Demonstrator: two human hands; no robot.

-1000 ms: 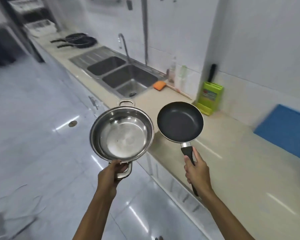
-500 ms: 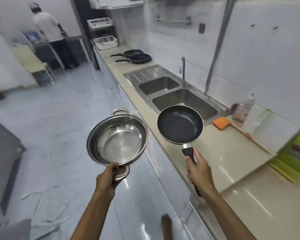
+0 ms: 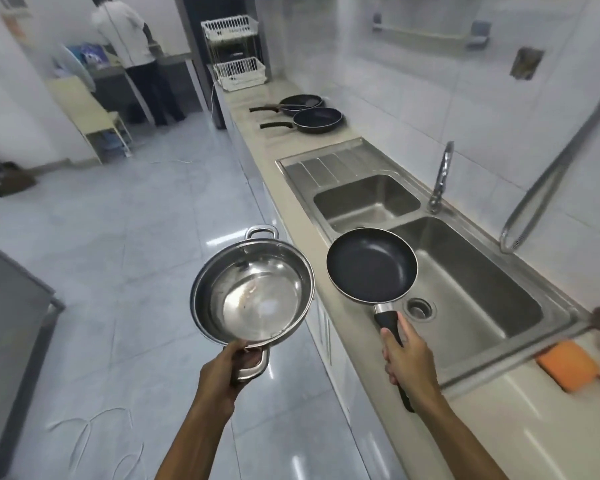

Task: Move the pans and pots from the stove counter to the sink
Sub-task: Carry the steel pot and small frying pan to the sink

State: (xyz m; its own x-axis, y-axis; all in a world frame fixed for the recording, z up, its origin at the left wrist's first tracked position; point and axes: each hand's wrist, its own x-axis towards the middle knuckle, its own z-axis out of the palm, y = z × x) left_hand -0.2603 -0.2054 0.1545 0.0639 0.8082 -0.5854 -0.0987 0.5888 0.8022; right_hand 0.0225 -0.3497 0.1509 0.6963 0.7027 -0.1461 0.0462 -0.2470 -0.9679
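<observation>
My left hand [image 3: 227,370] grips the near handle of a steel pot [image 3: 253,292], held out over the floor just left of the counter edge. My right hand [image 3: 407,362] holds a small black frying pan [image 3: 371,265] by its black handle; the pan hangs over the near-left corner of the large sink basin [image 3: 482,306]. Both vessels look empty. Beyond the large basin lies a smaller basin [image 3: 364,199] with a ribbed drainboard. Two more black frying pans [image 3: 317,120] [image 3: 300,102] rest on the counter past the sink.
A tap [image 3: 442,174] rises behind the basins, and a curved metal pipe [image 3: 548,181] runs down the wall. An orange sponge [image 3: 568,365] lies on the counter right of the sink. White wire baskets [image 3: 238,71] stand at the counter's far end. A person [image 3: 136,57] stands far back.
The view has swung left along the counter and I have come closer to the sink. The frying pan now hangs over the large basin; both hands keep their grips.
</observation>
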